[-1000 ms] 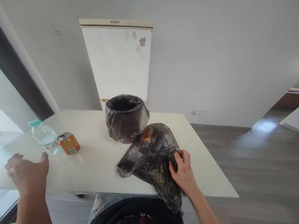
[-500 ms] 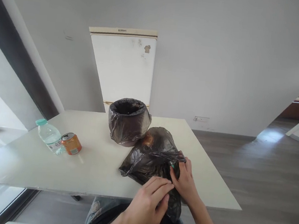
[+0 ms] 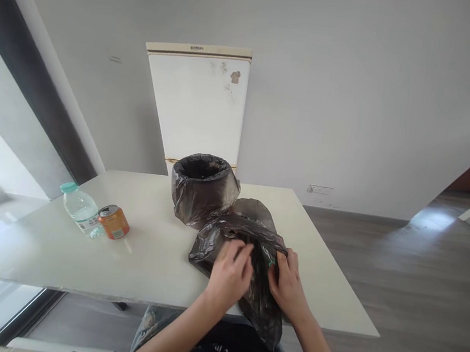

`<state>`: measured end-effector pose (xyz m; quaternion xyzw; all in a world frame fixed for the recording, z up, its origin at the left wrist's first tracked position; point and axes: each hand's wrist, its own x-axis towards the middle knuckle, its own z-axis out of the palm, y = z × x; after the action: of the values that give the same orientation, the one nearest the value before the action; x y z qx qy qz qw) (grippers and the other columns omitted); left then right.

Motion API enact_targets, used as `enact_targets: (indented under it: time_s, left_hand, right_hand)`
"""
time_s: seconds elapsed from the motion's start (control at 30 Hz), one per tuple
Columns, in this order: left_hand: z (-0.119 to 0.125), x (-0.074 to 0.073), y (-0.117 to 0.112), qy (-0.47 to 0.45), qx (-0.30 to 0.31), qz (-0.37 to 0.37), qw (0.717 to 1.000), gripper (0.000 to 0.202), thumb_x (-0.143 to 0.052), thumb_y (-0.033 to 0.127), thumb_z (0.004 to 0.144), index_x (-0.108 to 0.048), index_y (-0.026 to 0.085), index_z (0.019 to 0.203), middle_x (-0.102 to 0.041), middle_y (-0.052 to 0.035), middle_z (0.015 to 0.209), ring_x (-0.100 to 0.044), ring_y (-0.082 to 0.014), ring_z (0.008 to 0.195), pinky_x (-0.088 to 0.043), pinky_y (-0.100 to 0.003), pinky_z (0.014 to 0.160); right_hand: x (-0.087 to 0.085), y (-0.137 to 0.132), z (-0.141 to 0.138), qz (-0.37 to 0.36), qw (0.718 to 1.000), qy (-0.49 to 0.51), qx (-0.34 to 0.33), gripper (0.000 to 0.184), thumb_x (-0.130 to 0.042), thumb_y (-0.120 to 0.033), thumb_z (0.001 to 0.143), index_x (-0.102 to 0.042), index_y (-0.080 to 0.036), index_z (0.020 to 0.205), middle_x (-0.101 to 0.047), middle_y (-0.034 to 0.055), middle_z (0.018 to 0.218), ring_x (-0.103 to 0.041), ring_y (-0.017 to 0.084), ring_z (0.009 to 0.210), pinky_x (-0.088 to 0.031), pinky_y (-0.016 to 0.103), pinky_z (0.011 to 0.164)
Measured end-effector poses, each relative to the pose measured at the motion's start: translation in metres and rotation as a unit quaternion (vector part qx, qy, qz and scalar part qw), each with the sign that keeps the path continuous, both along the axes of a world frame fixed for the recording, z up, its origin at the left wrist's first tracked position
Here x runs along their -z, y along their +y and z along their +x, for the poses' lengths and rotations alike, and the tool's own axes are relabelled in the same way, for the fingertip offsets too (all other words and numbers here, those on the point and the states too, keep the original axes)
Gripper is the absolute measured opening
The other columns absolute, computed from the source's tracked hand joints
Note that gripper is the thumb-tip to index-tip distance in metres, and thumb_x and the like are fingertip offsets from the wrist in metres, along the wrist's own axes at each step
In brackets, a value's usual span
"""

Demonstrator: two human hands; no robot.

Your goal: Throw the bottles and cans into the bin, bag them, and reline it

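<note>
A dark, filled plastic bag (image 3: 250, 226) lies on the white table (image 3: 152, 257), its tail hanging over the near edge. My left hand (image 3: 229, 272) rests on the bag's near left side with fingers curled into the plastic. At the bag's right side, my right hand (image 3: 286, 279) grips the gathered plastic. Just behind the bag stands a small bin lined with a dark bag (image 3: 202, 189), its mouth open.
A water bottle with a teal cap (image 3: 80, 208) and an orange can (image 3: 114, 221) lie on the table's left part. A white fridge (image 3: 198, 106) stands against the wall behind the table. Grey wood floor extends to the right.
My left hand came in from the far left of the table and now lies on the bag beside my right hand. The bag's top has been bunched up.
</note>
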<state>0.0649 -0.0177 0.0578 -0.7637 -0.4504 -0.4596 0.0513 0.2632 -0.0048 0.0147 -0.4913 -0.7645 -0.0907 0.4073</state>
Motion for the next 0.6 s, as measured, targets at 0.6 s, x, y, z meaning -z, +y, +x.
enact_targets:
  time_s: [0.6]
  left_hand:
    - [-0.018, 0.011, 0.096, 0.071, -0.132, -0.19, 0.97, 0.041, -0.057, 0.017, 0.099, -0.071, 0.021, 0.138, -0.075, -0.0145, 0.132, -0.066, -0.0344, 0.132, -0.052, -0.051, 0.115]
  right_hand:
    - [0.002, 0.001, -0.001, -0.033, 0.999, 0.016, -0.01, 0.039, -0.045, -0.019, 0.105, -0.047, -0.025, 0.143, -0.052, 0.0126, 0.115, -0.052, 0.032, 0.107, -0.053, 0.051, 0.091]
